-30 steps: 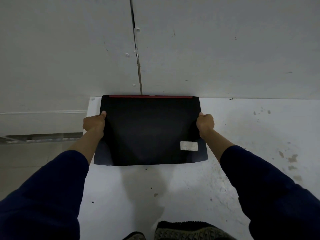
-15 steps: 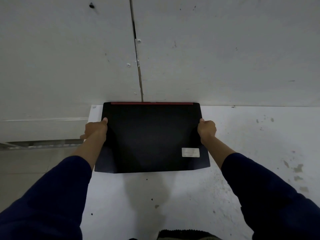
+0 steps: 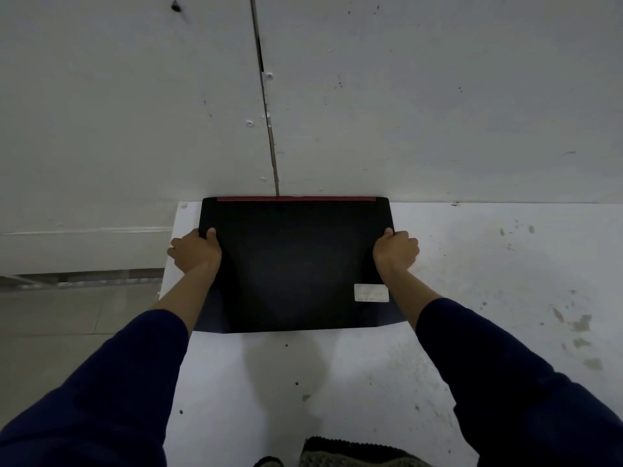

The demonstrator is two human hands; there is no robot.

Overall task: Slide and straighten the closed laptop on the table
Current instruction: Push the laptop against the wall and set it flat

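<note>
A closed black laptop [image 3: 296, 261] with a red strip along its far edge and a white sticker near its front right corner lies flat on the white table [image 3: 472, 298]. Its far edge sits against the wall, parallel to it. My left hand [image 3: 194, 251] grips the laptop's left edge, thumb on the lid. On the opposite side, my right hand [image 3: 396, 251] holds the right edge the same way. Both arms wear dark blue sleeves.
A grey wall [image 3: 404, 96] with a vertical seam rises right behind the table. The table's left edge [image 3: 168, 274] runs close to my left hand, with floor below. Stains mark the tabletop at the right. A dark knitted item [image 3: 354, 453] shows at the bottom.
The laptop looks to have ended against the wall, and the view has tilted. My left hand has taken a fuller grip with the thumb on the lid.
</note>
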